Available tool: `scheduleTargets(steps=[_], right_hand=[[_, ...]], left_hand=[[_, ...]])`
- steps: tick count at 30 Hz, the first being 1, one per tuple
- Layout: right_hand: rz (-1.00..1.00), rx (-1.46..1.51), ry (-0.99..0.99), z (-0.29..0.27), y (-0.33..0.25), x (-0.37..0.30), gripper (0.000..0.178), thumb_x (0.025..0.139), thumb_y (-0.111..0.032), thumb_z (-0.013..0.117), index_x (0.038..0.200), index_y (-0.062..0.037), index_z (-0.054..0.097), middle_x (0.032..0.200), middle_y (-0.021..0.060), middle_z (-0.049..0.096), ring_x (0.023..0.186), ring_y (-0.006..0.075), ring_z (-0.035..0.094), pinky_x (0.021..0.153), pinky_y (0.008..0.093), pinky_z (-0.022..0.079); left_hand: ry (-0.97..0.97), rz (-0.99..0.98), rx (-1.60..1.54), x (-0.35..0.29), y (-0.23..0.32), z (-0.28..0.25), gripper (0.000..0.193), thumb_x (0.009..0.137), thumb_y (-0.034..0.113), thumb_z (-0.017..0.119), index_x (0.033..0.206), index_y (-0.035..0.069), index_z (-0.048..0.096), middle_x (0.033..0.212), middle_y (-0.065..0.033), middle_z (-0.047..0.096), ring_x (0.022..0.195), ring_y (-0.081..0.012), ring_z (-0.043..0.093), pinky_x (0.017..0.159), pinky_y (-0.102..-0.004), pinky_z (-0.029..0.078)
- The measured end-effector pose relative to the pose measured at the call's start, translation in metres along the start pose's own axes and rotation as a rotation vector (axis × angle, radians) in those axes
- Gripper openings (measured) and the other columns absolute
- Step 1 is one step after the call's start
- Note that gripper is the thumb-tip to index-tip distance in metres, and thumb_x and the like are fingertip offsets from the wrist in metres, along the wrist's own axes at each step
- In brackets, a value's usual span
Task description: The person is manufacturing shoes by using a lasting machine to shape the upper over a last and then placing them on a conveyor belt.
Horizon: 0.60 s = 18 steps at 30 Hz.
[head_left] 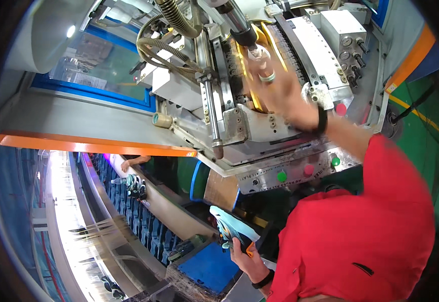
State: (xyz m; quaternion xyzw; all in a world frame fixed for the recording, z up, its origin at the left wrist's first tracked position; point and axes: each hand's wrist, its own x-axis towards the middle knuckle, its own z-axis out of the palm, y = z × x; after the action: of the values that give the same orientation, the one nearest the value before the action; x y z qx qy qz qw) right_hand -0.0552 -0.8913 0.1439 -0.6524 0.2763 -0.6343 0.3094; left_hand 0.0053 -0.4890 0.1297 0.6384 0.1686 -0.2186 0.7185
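Note:
Low in the middle of the head view, my left hand (247, 257) is closed around a shoe (233, 227) in light blue and black with orange touches. The shoe is tilted, held near the machine's front, above the blue pad. My right hand (282, 95) reaches up into the machine and is smeared by motion. It is at a pale, shiny piece (260, 58) under the dark end of a slanting press rod (237, 25). Whether my fingers grip that piece is not clear. Yellow strips (274, 43) run between the machine's side jaws behind my hand.
Round green buttons (282, 176) and a red one (308, 169) line the front panel. Gauges and knobs (346, 41) sit at the right. To the left, a conveyor (156, 204) carries shoes (135, 187); another person's hand (129, 163) rests there. A blue pad (204, 267) lies nearby.

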Motion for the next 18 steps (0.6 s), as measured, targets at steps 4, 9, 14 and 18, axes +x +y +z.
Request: scheduleTargets(steps=[4, 9, 14, 18], right_hand=[[-0.254, 0.098, 0.156, -0.018, -0.036, 0.200, 0.065, 0.069, -0.017, 0.076, 0.124, 0.0030, 0.047, 0.102, 0.0217, 0.063, 0.098, 0.0321, 0.061, 0.087, 0.0400, 0.049], [-0.113, 0.205, 0.116, 0.014, -0.035, 0.231, 0.074, 0.066, -0.018, 0.078, 0.129, 0.0016, 0.045, 0.104, 0.0223, 0.066, 0.096, 0.0307, 0.066, 0.083, 0.0384, 0.054], [-0.120, 0.166, 0.093, 0.000, -0.017, 0.239, 0.073, 0.066, -0.019, 0.078, 0.128, 0.0024, 0.047, 0.101, 0.0208, 0.068, 0.090, 0.0288, 0.068, 0.077, 0.0362, 0.056], [0.127, 0.260, -0.188, 0.020, -0.014, 0.256, 0.039, 0.067, -0.022, 0.080, 0.094, 0.0017, 0.064, 0.087, 0.0151, 0.068, 0.078, 0.0218, 0.066, 0.064, 0.0345, 0.053]], left_hand=[[-0.093, -0.023, -0.016, 0.001, -0.010, 0.002, 0.026, 0.090, 0.017, 0.065, 0.110, 0.002, 0.058, 0.097, -0.0061, 0.063, 0.081, -0.0166, 0.062, 0.056, -0.0249, 0.043], [-0.057, -0.007, -0.071, -0.001, -0.024, -0.005, 0.025, 0.090, 0.016, 0.065, 0.110, 0.003, 0.058, 0.097, -0.0063, 0.063, 0.081, -0.0167, 0.062, 0.057, -0.0257, 0.044], [-0.027, -0.035, -0.052, -0.011, -0.043, -0.001, 0.028, 0.090, 0.016, 0.065, 0.113, 0.003, 0.058, 0.099, -0.0069, 0.063, 0.085, -0.0181, 0.063, 0.062, -0.0285, 0.048], [0.039, -0.001, -0.124, -0.030, -0.042, -0.034, 0.030, 0.089, 0.015, 0.065, 0.116, 0.003, 0.057, 0.101, -0.0074, 0.063, 0.089, -0.0195, 0.064, 0.066, -0.0306, 0.050]])
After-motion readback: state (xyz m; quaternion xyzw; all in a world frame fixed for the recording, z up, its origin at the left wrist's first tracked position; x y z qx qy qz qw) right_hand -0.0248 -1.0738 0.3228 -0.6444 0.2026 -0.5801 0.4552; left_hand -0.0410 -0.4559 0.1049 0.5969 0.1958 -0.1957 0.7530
